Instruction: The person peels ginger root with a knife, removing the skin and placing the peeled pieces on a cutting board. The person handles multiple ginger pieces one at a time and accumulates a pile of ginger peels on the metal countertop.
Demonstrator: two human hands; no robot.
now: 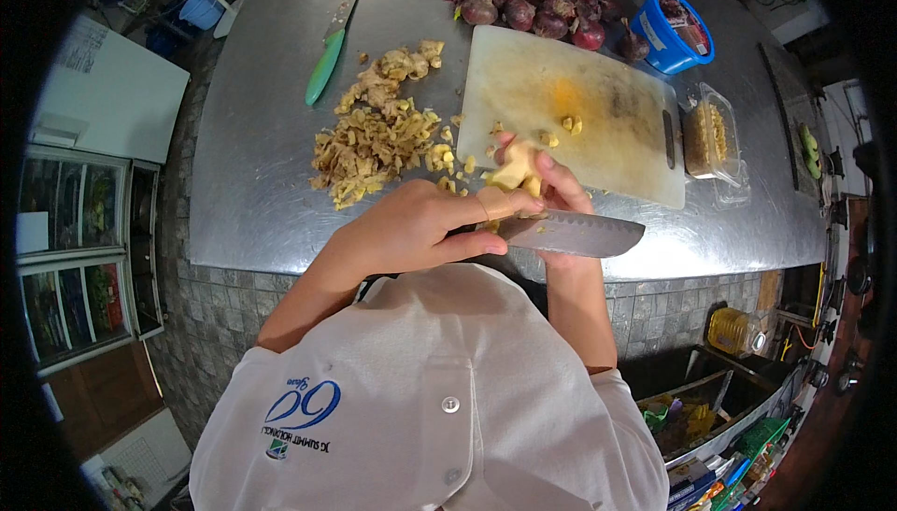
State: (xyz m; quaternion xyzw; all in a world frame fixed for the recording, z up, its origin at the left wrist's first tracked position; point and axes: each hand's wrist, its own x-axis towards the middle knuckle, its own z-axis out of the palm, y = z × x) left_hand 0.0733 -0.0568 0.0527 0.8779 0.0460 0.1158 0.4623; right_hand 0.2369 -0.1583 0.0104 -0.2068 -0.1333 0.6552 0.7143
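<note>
My left hand [413, 227], an adhesive bandage around one finger, holds a kitchen knife [585, 233]; its broad blade points right, its handle is hidden by the hand. My right hand [567, 185], partly behind the blade, grips a peeled piece of ginger root [515, 166] close to the knife, over the near edge of a white plastic cutting board [610, 154]. Small peeled ginger pieces [572, 124] lie on the board. To its left are a heap of ginger peelings [371, 154] and unpeeled ginger root [392, 76].
A green-handled knife [326, 69] lies at the far left of the steel table [259, 161]. Red onions [518, 13] line the board's far edge. A blue plastic tub [662, 34] and a clear container of chopped food [711, 134] stand to the right.
</note>
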